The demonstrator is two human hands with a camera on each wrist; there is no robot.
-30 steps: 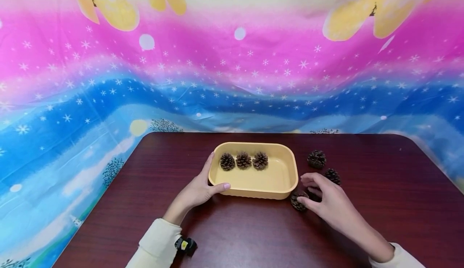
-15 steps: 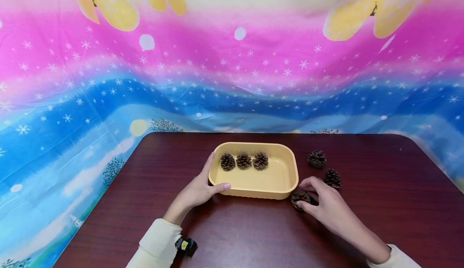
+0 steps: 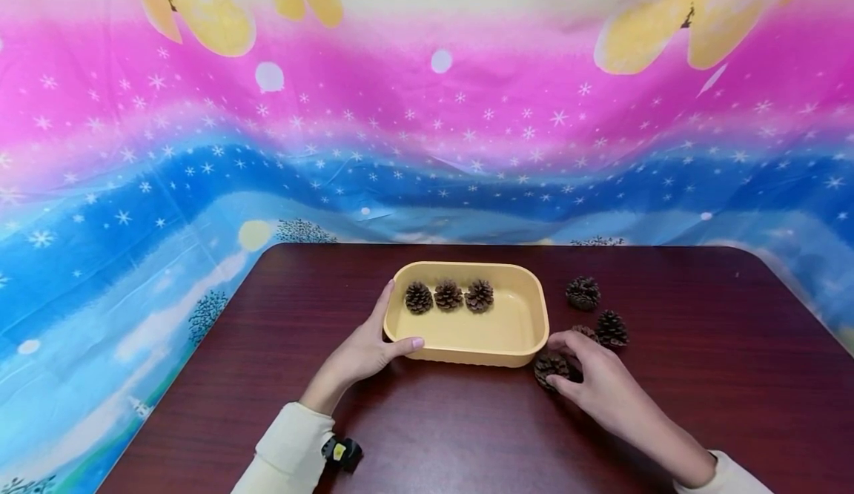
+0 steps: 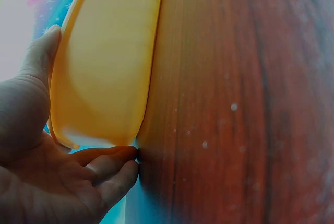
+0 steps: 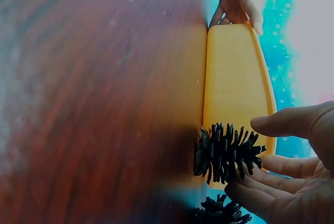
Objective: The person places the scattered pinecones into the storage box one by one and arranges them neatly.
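Note:
My left hand holds the left end of a yellow plastic tub, thumb at the rim and fingers against the outer wall. Inside, three brown pine cones sit in a row at the back left. At the tub's near right corner a pine cone stands on the table. Around it my right hand is spread; in the right wrist view the thumb and the fingers lie on either side of the cone, with a gap showing at the thumb.
Past my right hand lie more pine cones: one at the back, one to the right, and one partly hidden by the fingers. The dark red-brown table ends at a printed cloth backdrop.
My right hand has shifted slightly left, further around the near pine cone, and another cone behind its fingers now shows. The left hand and the tub have stayed in place.

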